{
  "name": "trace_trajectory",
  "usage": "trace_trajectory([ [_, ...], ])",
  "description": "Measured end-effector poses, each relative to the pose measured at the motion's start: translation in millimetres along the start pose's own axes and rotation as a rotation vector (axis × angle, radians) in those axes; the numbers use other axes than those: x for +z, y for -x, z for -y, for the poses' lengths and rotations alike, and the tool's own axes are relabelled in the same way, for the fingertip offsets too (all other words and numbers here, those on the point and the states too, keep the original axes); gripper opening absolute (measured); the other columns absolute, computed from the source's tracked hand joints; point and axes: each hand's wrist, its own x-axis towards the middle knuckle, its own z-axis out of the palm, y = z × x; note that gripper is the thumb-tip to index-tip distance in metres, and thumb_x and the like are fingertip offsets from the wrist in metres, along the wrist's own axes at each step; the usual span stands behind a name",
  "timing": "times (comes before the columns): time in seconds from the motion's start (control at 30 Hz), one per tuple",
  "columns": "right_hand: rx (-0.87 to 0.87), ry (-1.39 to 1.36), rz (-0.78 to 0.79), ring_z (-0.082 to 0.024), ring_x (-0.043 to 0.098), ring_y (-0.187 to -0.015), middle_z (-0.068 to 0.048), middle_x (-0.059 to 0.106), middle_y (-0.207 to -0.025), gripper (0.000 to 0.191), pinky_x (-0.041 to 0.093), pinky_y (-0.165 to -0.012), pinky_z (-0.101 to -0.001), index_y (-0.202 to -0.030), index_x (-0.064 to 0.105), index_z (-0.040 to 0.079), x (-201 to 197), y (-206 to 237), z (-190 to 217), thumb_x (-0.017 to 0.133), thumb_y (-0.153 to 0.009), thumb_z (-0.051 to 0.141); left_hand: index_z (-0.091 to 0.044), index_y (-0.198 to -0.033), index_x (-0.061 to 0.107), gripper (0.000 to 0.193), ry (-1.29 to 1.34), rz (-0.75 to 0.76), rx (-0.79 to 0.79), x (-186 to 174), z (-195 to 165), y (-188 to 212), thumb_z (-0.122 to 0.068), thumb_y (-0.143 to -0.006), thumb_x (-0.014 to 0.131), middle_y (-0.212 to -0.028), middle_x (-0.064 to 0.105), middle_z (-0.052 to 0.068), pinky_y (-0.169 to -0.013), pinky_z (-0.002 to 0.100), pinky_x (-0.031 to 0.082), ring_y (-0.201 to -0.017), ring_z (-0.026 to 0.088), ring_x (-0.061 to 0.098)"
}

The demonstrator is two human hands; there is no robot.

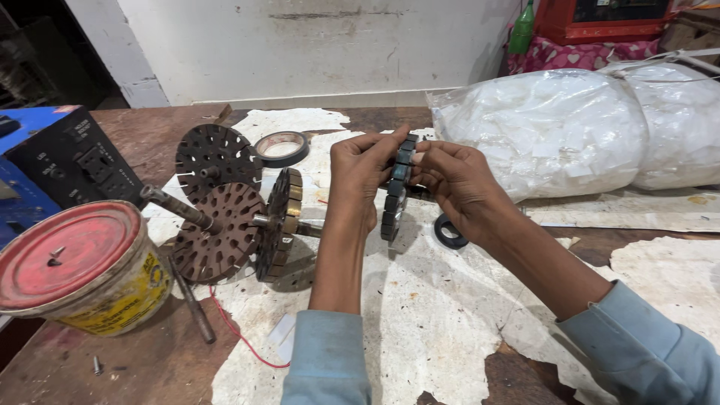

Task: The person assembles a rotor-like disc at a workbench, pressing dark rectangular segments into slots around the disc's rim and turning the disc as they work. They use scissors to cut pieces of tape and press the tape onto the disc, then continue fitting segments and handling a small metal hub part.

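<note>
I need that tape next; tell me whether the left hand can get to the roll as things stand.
Probably yes. The tape roll lies open on the table just beyond the left hand, but that hand first has to let go of the slotted ring.

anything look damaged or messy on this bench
Yes. The pale covering on the wooden table is torn and peeling, with bare wood showing through in patches. A few loose screws lie by the red-lidded tub. The slotted ring held in both hands looks intact.
</note>
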Motion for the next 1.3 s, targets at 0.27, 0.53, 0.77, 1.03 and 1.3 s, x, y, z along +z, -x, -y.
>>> trace_trajectory([
  [0.27, -0.019, -0.059, 0.039, -0.008, 0.06, -0.076, -0.002, 0.066, -0.088, 0.014, 0.053, -0.074, -0.0211, -0.104, 0.067, 0.001, -7.4, -0.7, -0.7, 0.069, -0.092, 0.006, 0.006, -0.087, 0.076, 0.022, 0.006, 0.006, -0.002, 1.3, 3.8, -3.1, -0.016, -0.087, 0.077, -0.069, 0.073, 0.014, -0.05, 0.029, 0.06, -0.054, 0.016, 0.07],
  [0.53, 0.001, -0.064, 0.009, -0.01, 0.063, -0.077, -0.004, 0.067, -0.089, 0.015, 0.055, -0.076, -0.0215, -0.104, 0.066, 0.001, -5.2, 0.5, 2.7, 0.069, -0.09, 0.007, 0.006, -0.087, 0.076, 0.021, 0.062, -0.011, 0.011, 4.8, 9.9, -3.9, -0.015, -0.088, 0.078, -0.07, 0.072, 0.012, -0.048, 0.027, 0.056, -0.054, 0.014, 0.067],
  [0.77, -0.016, -0.068, 0.027, -0.01, 0.063, -0.079, -0.005, 0.068, -0.091, 0.017, 0.055, -0.078, -0.0224, -0.106, 0.066, 0.0, -7.1, -2.9, 0.4, 0.071, -0.091, 0.006, 0.008, -0.096, 0.074, 0.018, -0.003, -0.087, 0.009, 3.0, 23.3, -5.3, -0.002, -0.084, 0.065, -0.08, 0.075, 0.015, -0.053, 0.025, 0.059, -0.06, 0.014, 0.071],
  [1.03, 0.002, -0.155, 0.032, -0.014, 0.068, -0.087, -0.012, 0.07, -0.099, 0.021, 0.059, -0.087, -0.025, -0.107, 0.066, -0.005, -14.4, -5.1, 5.2, 0.065, -0.094, 0.011, 0.005, -0.107, 0.075, 0.025, -0.245, -0.168, -0.065, 14.6, 19.5, 0.3, 0.0, -0.086, 0.061, -0.083, 0.074, 0.012, -0.058, 0.026, 0.053, -0.067, 0.011, 0.066],
  [1.3, -0.009, -0.133, 0.094, -0.011, 0.065, -0.086, -0.01, 0.068, -0.099, 0.025, 0.057, -0.085, -0.0238, -0.113, 0.065, -0.007, -16.0, -4.9, 1.6, 0.066, -0.096, 0.012, -0.005, -0.095, 0.069, 0.013, -0.457, -0.198, 0.061, 20.5, 8.8, 6.0, -0.01, -0.091, 0.058, -0.085, 0.073, 0.007, -0.059, 0.028, 0.055, -0.068, 0.011, 0.068],
])
